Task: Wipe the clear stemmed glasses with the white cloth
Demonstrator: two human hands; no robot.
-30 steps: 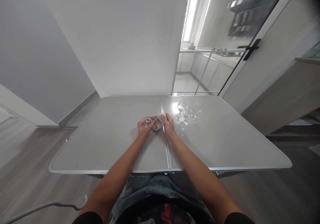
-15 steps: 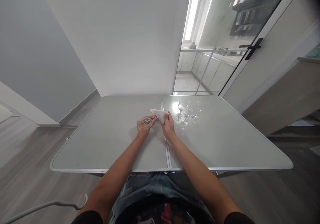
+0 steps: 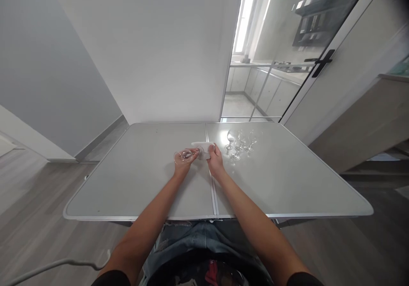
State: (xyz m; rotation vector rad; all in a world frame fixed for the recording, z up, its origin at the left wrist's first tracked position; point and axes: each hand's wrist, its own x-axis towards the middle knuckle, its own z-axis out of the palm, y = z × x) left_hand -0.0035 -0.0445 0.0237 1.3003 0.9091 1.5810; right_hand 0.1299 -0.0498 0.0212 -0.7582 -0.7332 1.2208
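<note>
Around the middle of the pale grey, metal-edged tabletop point(image 3: 128, 188), at ten o'clock, the left hand point(image 3: 180, 169) has its grip on a clear stemmed glass point(image 3: 184, 154); toward eleven, the right hand point(image 3: 215, 161) grips a white cloth point(image 3: 204, 145) at the glass's base — other clear stemmed glasses point(image 3: 239, 146) cluster at one.
</note>
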